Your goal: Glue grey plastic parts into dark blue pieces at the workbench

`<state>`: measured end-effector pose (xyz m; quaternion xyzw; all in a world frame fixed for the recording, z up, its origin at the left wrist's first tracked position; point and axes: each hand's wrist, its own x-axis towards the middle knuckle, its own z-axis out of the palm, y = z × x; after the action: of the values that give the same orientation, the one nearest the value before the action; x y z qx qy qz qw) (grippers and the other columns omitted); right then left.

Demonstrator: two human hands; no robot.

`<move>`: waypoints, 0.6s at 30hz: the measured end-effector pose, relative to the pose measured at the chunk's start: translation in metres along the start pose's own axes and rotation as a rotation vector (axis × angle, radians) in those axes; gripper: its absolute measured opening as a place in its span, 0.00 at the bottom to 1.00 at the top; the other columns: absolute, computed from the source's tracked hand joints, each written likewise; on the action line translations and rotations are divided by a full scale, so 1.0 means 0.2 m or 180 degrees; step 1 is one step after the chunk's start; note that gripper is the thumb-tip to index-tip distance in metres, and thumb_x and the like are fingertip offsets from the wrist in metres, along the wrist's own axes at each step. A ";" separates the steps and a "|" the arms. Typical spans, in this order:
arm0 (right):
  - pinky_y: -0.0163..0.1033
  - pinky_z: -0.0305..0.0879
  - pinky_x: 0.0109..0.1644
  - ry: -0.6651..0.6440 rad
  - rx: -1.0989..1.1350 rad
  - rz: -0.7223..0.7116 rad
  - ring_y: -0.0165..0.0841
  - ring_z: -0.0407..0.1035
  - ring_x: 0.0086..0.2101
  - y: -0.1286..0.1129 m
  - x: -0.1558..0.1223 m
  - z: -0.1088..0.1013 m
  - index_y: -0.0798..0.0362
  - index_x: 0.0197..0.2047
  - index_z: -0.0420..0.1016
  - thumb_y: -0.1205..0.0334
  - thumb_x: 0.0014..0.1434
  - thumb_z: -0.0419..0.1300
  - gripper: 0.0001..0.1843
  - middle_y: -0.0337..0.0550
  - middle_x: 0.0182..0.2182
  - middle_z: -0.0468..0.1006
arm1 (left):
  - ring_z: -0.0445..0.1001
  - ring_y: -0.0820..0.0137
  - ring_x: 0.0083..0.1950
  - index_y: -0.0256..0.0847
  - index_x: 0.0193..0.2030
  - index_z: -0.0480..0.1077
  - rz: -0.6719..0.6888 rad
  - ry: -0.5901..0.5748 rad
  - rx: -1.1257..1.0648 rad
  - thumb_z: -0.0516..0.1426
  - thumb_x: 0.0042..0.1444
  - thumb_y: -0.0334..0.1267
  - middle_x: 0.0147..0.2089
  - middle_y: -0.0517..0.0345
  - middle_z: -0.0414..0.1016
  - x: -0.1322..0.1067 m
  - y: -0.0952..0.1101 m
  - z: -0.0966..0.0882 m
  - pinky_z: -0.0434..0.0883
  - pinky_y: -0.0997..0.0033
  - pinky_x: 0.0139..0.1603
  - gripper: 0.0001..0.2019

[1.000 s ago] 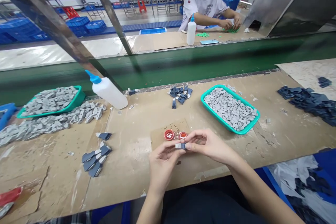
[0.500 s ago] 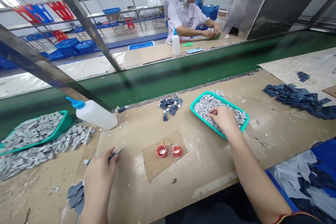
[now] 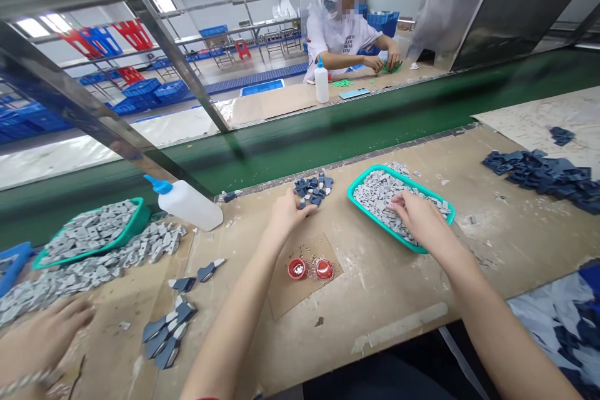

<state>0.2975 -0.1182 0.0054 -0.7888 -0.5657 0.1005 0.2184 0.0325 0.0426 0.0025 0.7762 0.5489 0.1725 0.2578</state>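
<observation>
My left hand (image 3: 282,217) reaches to a small pile of dark blue plastic pieces (image 3: 320,185), thumb and forefinger apart beside the nearest ones. Over a green tray (image 3: 356,195) heaped with small grey plastic pieces (image 3: 376,190), my right hand (image 3: 419,217) is closed in a pinch on a small grey piece, mostly hidden by the fingers. Between my arms, two small red cups (image 3: 297,269) of shiny liquid stand on a cardboard piece (image 3: 285,303). Left of my left forearm lie several dark blue pieces with grey ones attached (image 3: 164,337).
Another person's hand (image 3: 51,334) rests at lower left, near a second green tray (image 3: 140,215) and loose grey pieces. A white bottle (image 3: 190,205) with blue nozzle leans there. More dark blue pieces (image 3: 544,175) lie right. Beyond the green belt (image 3: 290,150), a co-worker (image 3: 335,37) handles green pieces.
My left hand has set down a dark blue piece at left and moved right to the dark blue pile. My right hand stays over the tray. Another person's hand has appeared at lower left.
</observation>
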 end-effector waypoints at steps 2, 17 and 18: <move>0.40 0.64 0.39 -0.0069 0.0590 -0.0215 0.39 0.72 0.37 0.00 -0.04 -0.04 0.53 0.52 0.70 0.59 0.63 0.52 0.16 0.46 0.36 0.78 | 0.75 0.57 0.37 0.38 0.40 0.70 -0.0080 -0.0171 -0.0331 0.67 0.37 0.47 0.28 0.53 0.75 0.01 -0.01 0.00 0.69 0.62 0.39 0.24; 0.35 0.68 0.30 -0.0781 0.3169 0.0028 0.32 0.71 0.26 -0.31 -0.35 0.14 0.55 0.32 0.77 0.51 0.56 0.60 0.15 0.42 0.23 0.75 | 0.71 0.62 0.55 0.42 0.52 0.71 -0.0752 0.0120 -0.3474 0.64 0.49 0.40 0.53 0.49 0.74 -0.77 -0.05 -0.20 0.68 0.68 0.54 0.22; 0.35 0.68 0.30 -0.0833 0.3200 0.0040 0.32 0.70 0.25 -0.32 -0.35 0.18 0.55 0.32 0.77 0.51 0.56 0.60 0.15 0.42 0.23 0.75 | 0.72 0.63 0.54 0.42 0.51 0.71 -0.0780 0.0254 -0.3562 0.64 0.49 0.39 0.52 0.50 0.75 -0.82 -0.06 -0.20 0.69 0.69 0.53 0.21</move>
<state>0.2044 -0.1590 -0.0023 -0.5706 -0.4654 0.4590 0.4971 -0.0533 -0.1000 0.0298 0.4452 0.4693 0.4348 0.6265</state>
